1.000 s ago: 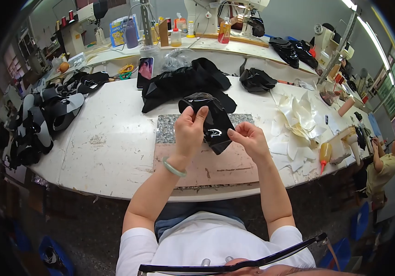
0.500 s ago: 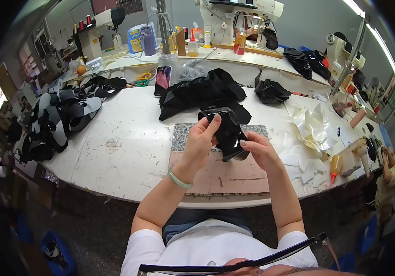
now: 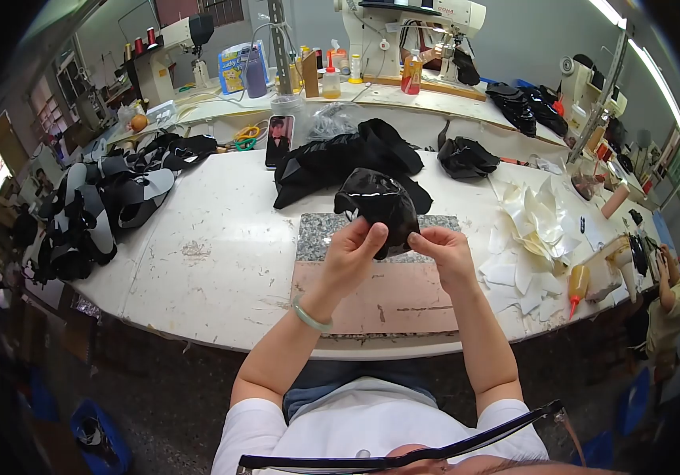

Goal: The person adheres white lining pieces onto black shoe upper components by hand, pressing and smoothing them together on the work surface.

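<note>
A glossy black piece (image 3: 379,207) is held up over the granite slab (image 3: 320,235) at the middle of the table. My left hand (image 3: 356,252) pinches its lower left edge between thumb and fingers. On the lower right edge, my right hand (image 3: 441,249) has a pinch grip with thumb and forefinger. Behind the piece lies a heap of black material (image 3: 328,162). A pinkish board (image 3: 379,297) is on the table below my hands.
Black and grey pieces (image 3: 90,206) are piled at the left. A phone (image 3: 280,142) stands at the back. White scraps (image 3: 538,226) and a yellow bottle (image 3: 578,286) lie at the right. Another person (image 3: 671,309) is at the far right.
The black piece has been turned and raised a little, its rounded side now facing up. Both hands have shifted their hold along its lower edge.
</note>
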Tool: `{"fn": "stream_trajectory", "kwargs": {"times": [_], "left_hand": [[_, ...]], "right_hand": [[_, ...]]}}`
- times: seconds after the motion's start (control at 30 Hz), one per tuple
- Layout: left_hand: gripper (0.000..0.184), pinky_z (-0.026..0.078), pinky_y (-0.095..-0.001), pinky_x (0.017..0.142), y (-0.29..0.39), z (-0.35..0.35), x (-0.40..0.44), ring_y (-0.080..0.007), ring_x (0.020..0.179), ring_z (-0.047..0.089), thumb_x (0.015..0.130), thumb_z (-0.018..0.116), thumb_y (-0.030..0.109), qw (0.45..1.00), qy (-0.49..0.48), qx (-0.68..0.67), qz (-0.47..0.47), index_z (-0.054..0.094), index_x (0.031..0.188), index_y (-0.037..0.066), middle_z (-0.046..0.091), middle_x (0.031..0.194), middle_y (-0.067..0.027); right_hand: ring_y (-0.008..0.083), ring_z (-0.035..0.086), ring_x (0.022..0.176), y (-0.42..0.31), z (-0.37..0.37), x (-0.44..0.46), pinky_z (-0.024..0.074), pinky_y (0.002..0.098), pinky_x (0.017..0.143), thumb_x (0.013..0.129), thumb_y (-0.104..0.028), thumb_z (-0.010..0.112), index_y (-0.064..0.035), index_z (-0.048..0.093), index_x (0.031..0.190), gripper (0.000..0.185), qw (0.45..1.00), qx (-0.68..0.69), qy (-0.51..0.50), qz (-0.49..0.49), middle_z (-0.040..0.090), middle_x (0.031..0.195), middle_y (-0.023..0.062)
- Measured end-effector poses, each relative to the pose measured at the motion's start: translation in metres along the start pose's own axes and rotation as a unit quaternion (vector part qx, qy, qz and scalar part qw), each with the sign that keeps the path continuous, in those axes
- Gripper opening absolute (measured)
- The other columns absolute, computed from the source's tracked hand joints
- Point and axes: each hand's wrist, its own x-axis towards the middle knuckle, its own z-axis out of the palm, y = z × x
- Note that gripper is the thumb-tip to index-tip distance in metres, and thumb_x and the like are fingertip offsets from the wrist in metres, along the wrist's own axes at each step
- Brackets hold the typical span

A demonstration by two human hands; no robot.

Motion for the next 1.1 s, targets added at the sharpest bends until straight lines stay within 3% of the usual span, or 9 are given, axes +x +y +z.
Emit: {"fn": "stream_trajectory", "kwargs": {"times": [0.07,0.1,0.2,0.5,0.7,0.8,0.9,1.0,1.1], "left_hand": [[0.036,0.045,-0.0208,0.079,0.001,-0.009,0.001,-0.0054,0.094,0.054,0.095,0.058,0.021,0.997,-0.062,-0.009,-0.033,0.054,0.124,-0.001,0.061,0.108,-0.0010],[0.038,0.045,-0.0242,0.087,0.001,-0.011,0.003,-0.0081,0.105,0.053,0.094,0.058,0.011,0.994,-0.098,-0.033,-0.024,0.048,0.129,-0.001,0.059,0.116,-0.0032],[0.039,0.045,-0.0255,0.091,0.000,-0.018,0.000,-0.0105,0.107,0.055,0.091,0.058,0.001,0.992,-0.119,-0.026,-0.033,0.048,0.129,-0.001,0.060,0.115,-0.0045],[0.039,0.048,-0.0248,0.085,-0.013,-0.021,0.010,-0.0107,0.099,0.061,0.088,0.057,-0.008,0.973,-0.171,0.151,0.023,0.051,0.125,0.002,0.066,0.105,-0.0081],[0.045,0.050,-0.0225,0.076,-0.011,0.003,0.010,-0.0104,0.092,0.063,0.085,0.054,-0.012,0.995,-0.086,0.053,-0.013,0.052,0.126,0.004,0.068,0.100,-0.0070],[0.053,0.052,-0.0268,0.079,-0.015,-0.007,0.018,-0.0136,0.094,0.063,0.082,0.049,-0.017,0.961,-0.085,0.264,0.011,0.050,0.130,0.004,0.066,0.106,-0.0084],[0.053,0.053,-0.0284,0.071,-0.007,-0.004,0.023,-0.0184,0.084,0.066,0.079,0.051,-0.016,0.928,-0.074,0.356,0.075,0.052,0.128,0.005,0.066,0.097,-0.0114],[0.044,0.052,-0.0367,0.066,-0.015,-0.007,0.031,-0.0331,0.077,0.063,0.077,0.055,-0.012,0.879,-0.057,0.430,0.199,0.054,0.119,0.001,0.062,0.091,-0.0156],[0.038,0.051,-0.0398,0.067,-0.016,-0.006,0.033,-0.0360,0.078,0.060,0.075,0.056,-0.012,0.845,-0.048,0.473,0.246,0.056,0.111,0.000,0.060,0.093,-0.0163]], "right_hand": [[0.0090,0.061,0.071,0.000,-0.004,-0.001,0.0455,0.0220,0.069,0.083,-0.014,0.073,-0.0001,0.068,0.087,0.015,0.999,0.046,-0.028,-0.006,0.068,0.079,0.0043],[0.0091,0.061,0.072,-0.001,-0.006,-0.001,0.0459,0.0221,0.069,0.083,-0.014,0.072,0.0004,0.068,0.088,0.015,0.997,0.069,-0.041,-0.009,0.068,0.080,0.0047],[0.0079,0.058,0.072,0.001,-0.009,-0.004,0.0436,0.0227,0.068,0.083,-0.017,0.073,-0.0015,0.068,0.086,0.016,0.995,0.083,-0.055,0.002,0.066,0.077,0.0012],[0.0080,0.059,0.074,-0.012,-0.020,-0.008,0.0430,0.0227,0.071,0.082,-0.017,0.075,-0.0014,0.067,0.085,0.018,0.995,0.085,-0.042,0.039,0.066,0.078,0.0013],[0.0090,0.061,0.078,-0.020,-0.022,-0.010,0.0443,0.0231,0.075,0.080,-0.018,0.076,0.0005,0.068,0.092,0.023,0.996,0.069,-0.027,0.042,0.068,0.084,0.0037],[0.0090,0.062,0.079,-0.021,-0.026,-0.009,0.0448,0.0236,0.076,0.080,-0.018,0.076,0.0007,0.068,0.093,0.023,0.993,0.097,-0.044,0.059,0.069,0.085,0.0040],[0.0088,0.062,0.077,-0.021,-0.023,-0.010,0.0453,0.0231,0.075,0.080,-0.017,0.075,-0.0004,0.068,0.092,0.021,0.991,0.107,-0.050,0.070,0.068,0.084,0.0037],[0.0084,0.063,0.075,-0.019,-0.021,-0.008,0.0458,0.0217,0.072,0.080,-0.015,0.075,-0.0020,0.068,0.088,0.017,0.985,0.131,-0.042,0.099,0.068,0.083,0.0031],[0.0082,0.063,0.072,-0.020,-0.020,-0.008,0.0469,0.0208,0.069,0.081,-0.016,0.074,-0.0030,0.067,0.086,0.016,0.984,0.149,-0.035,0.093,0.068,0.081,0.0032]]}}
